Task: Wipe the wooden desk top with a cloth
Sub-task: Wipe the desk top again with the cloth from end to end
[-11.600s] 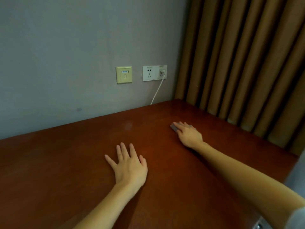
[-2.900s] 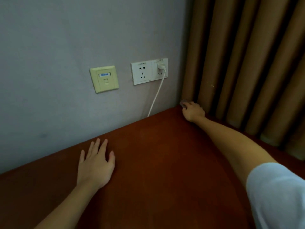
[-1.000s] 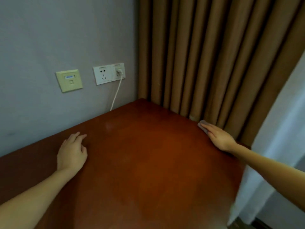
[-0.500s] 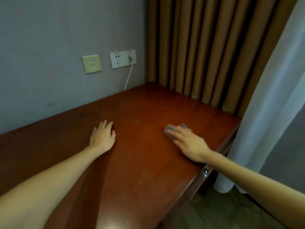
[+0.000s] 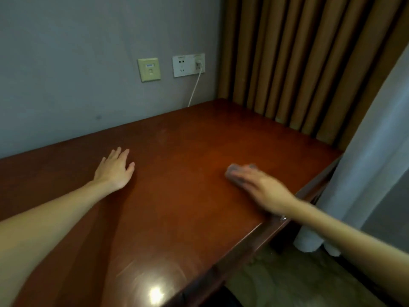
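The reddish-brown wooden desk top point(image 5: 177, 207) fills the middle of the view. A small grey cloth point(image 5: 232, 172) lies on it near the right edge. My right hand point(image 5: 263, 189) presses flat on the cloth with straight fingers and covers most of it; the hand is motion-blurred. My left hand point(image 5: 116, 169) rests palm down on the desk to the left, fingers straight, holding nothing.
A grey wall runs behind the desk with a yellowish wall plate point(image 5: 149, 69) and a white socket point(image 5: 188, 64) with a white cable point(image 5: 194, 89) plugged in. Brown curtains point(image 5: 298, 63) hang at the back right, and a pale sheer curtain point(image 5: 365, 162) at the right edge.
My right hand with the cloth slid from the back right edge by the curtain toward the desk's front right. My left hand stayed flat on the desk.
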A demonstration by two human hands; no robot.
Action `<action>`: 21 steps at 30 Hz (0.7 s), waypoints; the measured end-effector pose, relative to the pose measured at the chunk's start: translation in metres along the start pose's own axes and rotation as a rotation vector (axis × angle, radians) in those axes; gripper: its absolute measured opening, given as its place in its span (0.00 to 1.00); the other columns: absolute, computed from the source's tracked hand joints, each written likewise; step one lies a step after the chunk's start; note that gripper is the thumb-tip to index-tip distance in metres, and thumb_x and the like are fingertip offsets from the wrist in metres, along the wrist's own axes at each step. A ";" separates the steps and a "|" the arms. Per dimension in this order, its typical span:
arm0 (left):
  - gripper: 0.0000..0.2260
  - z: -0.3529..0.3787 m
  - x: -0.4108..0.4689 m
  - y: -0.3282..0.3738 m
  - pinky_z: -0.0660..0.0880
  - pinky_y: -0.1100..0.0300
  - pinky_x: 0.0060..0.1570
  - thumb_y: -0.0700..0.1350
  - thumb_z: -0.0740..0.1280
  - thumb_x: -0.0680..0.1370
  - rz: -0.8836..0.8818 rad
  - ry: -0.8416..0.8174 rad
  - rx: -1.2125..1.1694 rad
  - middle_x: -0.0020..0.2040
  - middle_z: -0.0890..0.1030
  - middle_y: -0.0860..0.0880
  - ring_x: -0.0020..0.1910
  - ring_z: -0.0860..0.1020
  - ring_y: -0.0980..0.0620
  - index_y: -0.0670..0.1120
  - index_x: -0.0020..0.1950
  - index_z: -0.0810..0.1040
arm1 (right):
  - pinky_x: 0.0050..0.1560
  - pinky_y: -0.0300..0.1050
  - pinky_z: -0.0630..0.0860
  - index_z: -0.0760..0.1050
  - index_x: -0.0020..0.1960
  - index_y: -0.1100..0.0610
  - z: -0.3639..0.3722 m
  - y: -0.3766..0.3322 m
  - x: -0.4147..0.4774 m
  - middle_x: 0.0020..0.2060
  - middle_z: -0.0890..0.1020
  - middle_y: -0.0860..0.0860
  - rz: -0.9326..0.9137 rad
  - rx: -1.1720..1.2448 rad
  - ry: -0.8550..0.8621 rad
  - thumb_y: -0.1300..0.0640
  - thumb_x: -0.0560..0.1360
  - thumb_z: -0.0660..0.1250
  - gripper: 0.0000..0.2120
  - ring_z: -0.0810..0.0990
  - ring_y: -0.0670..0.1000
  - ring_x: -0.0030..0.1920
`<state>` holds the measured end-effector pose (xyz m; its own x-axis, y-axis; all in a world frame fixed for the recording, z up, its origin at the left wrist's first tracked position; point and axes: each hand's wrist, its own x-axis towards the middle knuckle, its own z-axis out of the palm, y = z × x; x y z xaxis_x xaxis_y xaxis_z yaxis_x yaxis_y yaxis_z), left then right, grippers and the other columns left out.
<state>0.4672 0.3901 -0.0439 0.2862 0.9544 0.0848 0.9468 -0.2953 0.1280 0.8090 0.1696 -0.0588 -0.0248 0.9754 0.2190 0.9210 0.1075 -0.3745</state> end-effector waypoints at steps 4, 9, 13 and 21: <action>0.26 0.008 -0.006 -0.005 0.49 0.48 0.75 0.54 0.52 0.83 -0.048 -0.028 -0.036 0.79 0.51 0.44 0.78 0.49 0.46 0.45 0.79 0.52 | 0.73 0.54 0.55 0.59 0.75 0.46 -0.035 0.111 0.027 0.75 0.62 0.54 0.488 -0.167 0.132 0.50 0.82 0.51 0.21 0.58 0.57 0.75; 0.25 0.022 -0.011 -0.001 0.46 0.50 0.76 0.54 0.49 0.83 -0.060 -0.009 -0.069 0.79 0.52 0.46 0.78 0.49 0.48 0.46 0.78 0.54 | 0.71 0.54 0.60 0.57 0.75 0.43 0.009 0.029 0.021 0.75 0.61 0.51 0.283 -0.180 0.085 0.51 0.82 0.53 0.22 0.58 0.55 0.75; 0.25 0.021 -0.010 -0.001 0.45 0.50 0.75 0.54 0.49 0.83 -0.056 -0.002 -0.075 0.79 0.52 0.46 0.78 0.49 0.48 0.46 0.79 0.54 | 0.72 0.51 0.60 0.61 0.74 0.41 0.052 -0.109 -0.019 0.75 0.62 0.44 -0.145 -0.088 0.039 0.48 0.79 0.54 0.23 0.61 0.50 0.74; 0.25 0.023 -0.012 -0.004 0.44 0.51 0.76 0.54 0.48 0.83 -0.041 -0.006 -0.090 0.79 0.50 0.47 0.78 0.48 0.49 0.47 0.79 0.53 | 0.71 0.42 0.64 0.69 0.68 0.42 0.032 -0.093 0.027 0.70 0.70 0.42 -0.325 0.201 -0.019 0.62 0.79 0.55 0.22 0.69 0.42 0.69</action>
<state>0.4632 0.3805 -0.0686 0.2487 0.9659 0.0716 0.9408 -0.2584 0.2195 0.7107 0.1920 -0.0467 -0.3119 0.8875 0.3392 0.7692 0.4455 -0.4582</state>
